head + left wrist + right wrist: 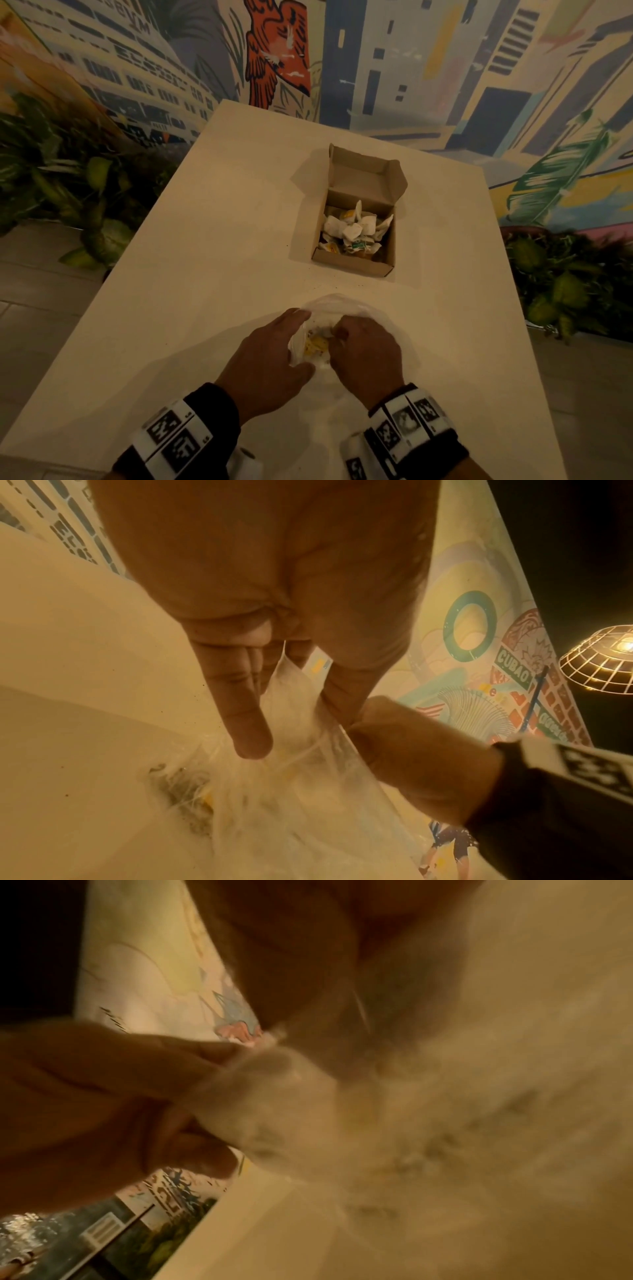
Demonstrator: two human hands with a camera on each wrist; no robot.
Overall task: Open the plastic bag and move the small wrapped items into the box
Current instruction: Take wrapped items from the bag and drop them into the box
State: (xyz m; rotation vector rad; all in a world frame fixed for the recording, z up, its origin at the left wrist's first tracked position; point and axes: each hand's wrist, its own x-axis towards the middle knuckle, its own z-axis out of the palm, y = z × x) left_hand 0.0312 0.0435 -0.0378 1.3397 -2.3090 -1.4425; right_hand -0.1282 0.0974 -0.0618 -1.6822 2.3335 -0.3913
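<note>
My head camera is looking steeply down over the cream rectangular table (239,212); both wrist cameras are sitting tight against the clear crinkled plastic bag (308,791), sharing it from opposite sides, right view blurring.

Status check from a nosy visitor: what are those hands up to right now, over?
Both hands on plastic bag: left hand grips its edge, right hand digs inside. Box open, already holding wrapped items. Path to box unobstructed.
</note>
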